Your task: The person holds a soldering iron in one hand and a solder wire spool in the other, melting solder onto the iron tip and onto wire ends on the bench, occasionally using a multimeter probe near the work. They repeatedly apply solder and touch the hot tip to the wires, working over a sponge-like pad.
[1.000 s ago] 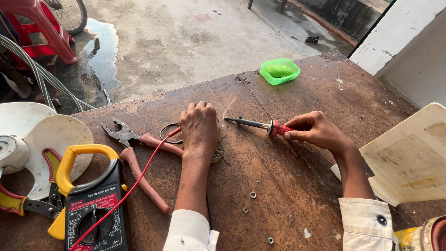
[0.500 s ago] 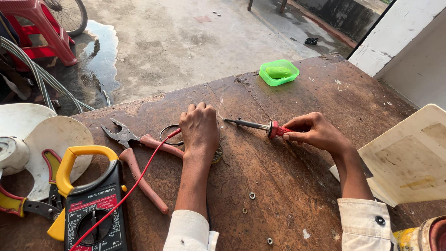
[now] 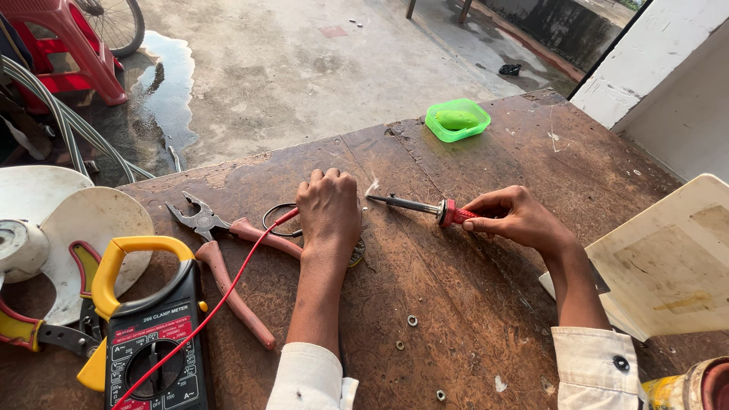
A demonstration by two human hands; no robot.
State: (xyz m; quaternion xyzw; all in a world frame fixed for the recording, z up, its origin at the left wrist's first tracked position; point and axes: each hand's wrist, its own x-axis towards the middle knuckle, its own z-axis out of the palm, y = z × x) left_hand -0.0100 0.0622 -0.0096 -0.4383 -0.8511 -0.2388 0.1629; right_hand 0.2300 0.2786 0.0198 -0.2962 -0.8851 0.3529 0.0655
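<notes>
We see a slim soldering iron with a dark metal shaft and a red handle point(image 3: 425, 206) lying almost level at the centre of the frame, its tip pointing left, where a faint wisp of white smoke rises. The right hand point(image 3: 516, 220) pinches the red handle between thumb and fingers, closed on it. The tip stops just beside the left hand point(image 3: 328, 212), which lies knuckles up, fingers curled and pressed down on the rusty brown metal worktop point(image 3: 471, 304); we cannot tell what it covers, only a small dark ridged edge peeping out at its lower right. Left of that hand lie pliers with worn pink rubber grips point(image 3: 228, 258), jaws open, beside a loop of thin black wire point(image 3: 277, 216). A red lead point(image 3: 220, 304) crosses them and runs to a black clamp meter with a yellow jaw point(image 3: 144, 319) at lower left, cut off by the frame. A white plastic fan blade point(image 3: 68, 220) fills the left edge. A bright green plastic dish point(image 3: 457, 120) stands in the upper middle. Small steel washers point(image 3: 411, 320) dot the worktop near the sleeves, and a cream board point(image 3: 668, 258) sits at right.
</notes>
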